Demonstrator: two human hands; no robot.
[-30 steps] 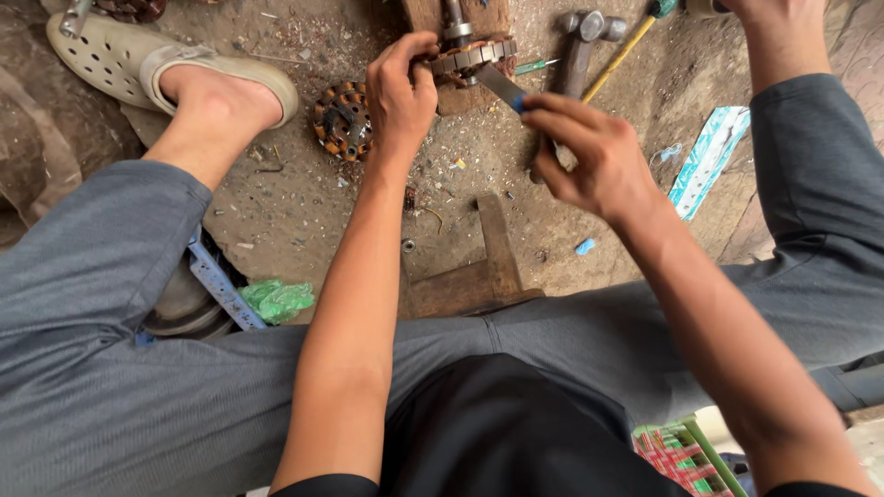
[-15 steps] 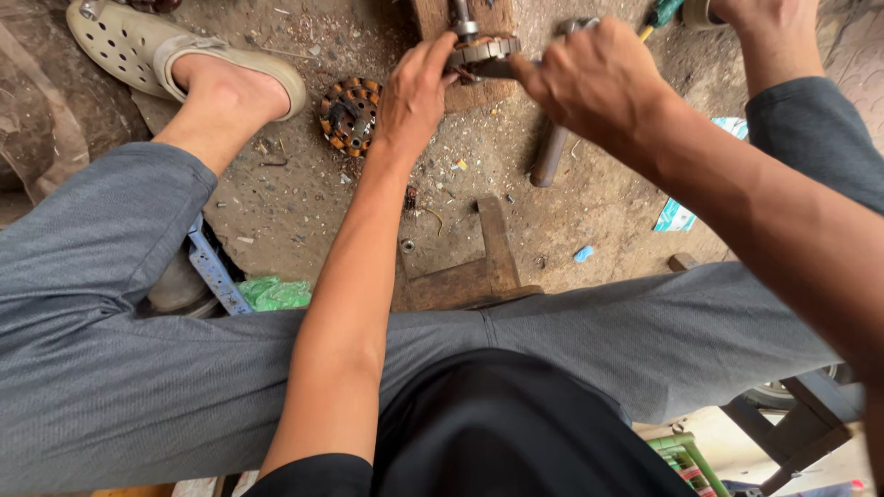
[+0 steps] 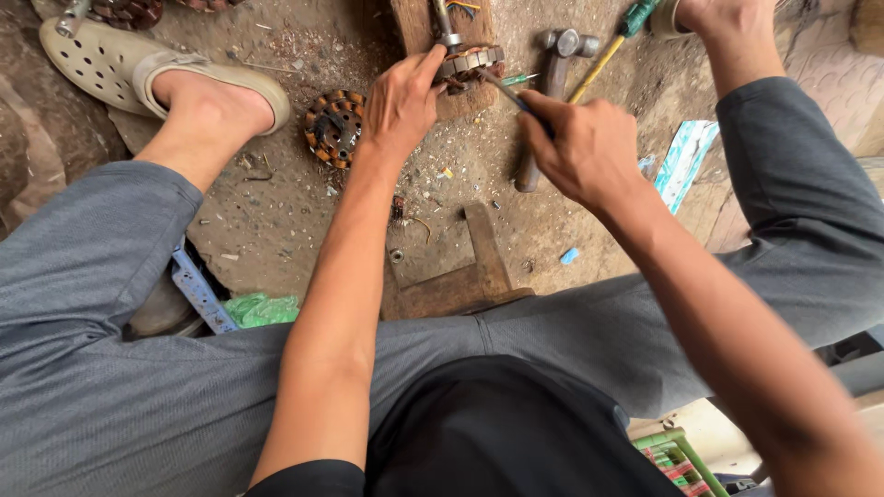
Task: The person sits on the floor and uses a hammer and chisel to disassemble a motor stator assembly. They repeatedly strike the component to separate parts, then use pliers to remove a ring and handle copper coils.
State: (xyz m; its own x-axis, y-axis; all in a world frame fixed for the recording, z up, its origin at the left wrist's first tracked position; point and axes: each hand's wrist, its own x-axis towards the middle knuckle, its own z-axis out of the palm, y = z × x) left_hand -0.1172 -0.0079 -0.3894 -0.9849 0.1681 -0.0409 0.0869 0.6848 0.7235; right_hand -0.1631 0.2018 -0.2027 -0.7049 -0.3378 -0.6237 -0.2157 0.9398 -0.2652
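My left hand [image 3: 402, 101] grips a rusty motor rotor with a shaft [image 3: 468, 61], which rests on a wooden block [image 3: 419, 28] at the top centre. My right hand [image 3: 582, 147] is closed around a thin tool with a blue handle [image 3: 508, 92]; its tip touches the rotor's right side. A second rusty wound stator [image 3: 334, 127] lies on the ground just left of my left hand. A hammer [image 3: 551, 83] lies beside my right hand, its head near the rotor.
A yellow-shafted screwdriver with a green handle [image 3: 615, 41] lies at the top right. A wooden piece [image 3: 460, 276] lies between my legs. My sandalled foot [image 3: 157, 78] is at the top left. Green plastic [image 3: 262, 310], a blue strip [image 3: 198, 290] and a light packet [image 3: 683, 161] lie about.
My right hand has dropped down and to the right, away from the rotor's top, and the thin tool now points at the rotor's side. My left hand stays on the rotor.
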